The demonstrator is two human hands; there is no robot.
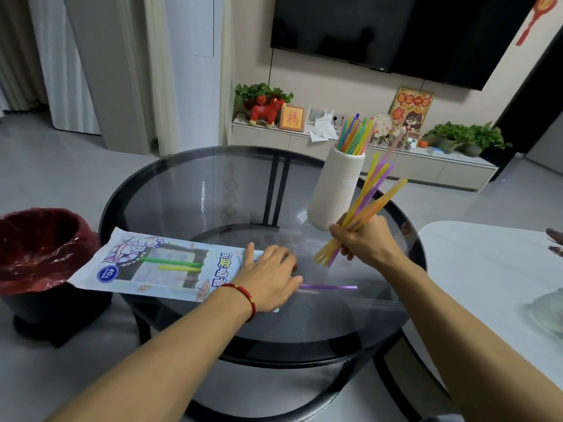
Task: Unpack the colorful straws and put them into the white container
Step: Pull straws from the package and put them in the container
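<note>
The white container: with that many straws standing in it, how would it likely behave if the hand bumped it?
The white container is tall and narrow and its straws lean to one side, so it may tip rather than slide. It stands on a smooth glass table, so a low push could probably skate it. The right hand, gripping a straw bundle, is close.

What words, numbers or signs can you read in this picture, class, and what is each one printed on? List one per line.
"40": in the blue circle on the straw package; the small print under it is too blurred to read.
Large blue Chinese characters on the same package, near the left hand: seen sideways and part hidden, not readable with certainty.
"福": on the small framed picture on the cabinet.
Characters on the cartoon poster: too blurred to read.
</note>
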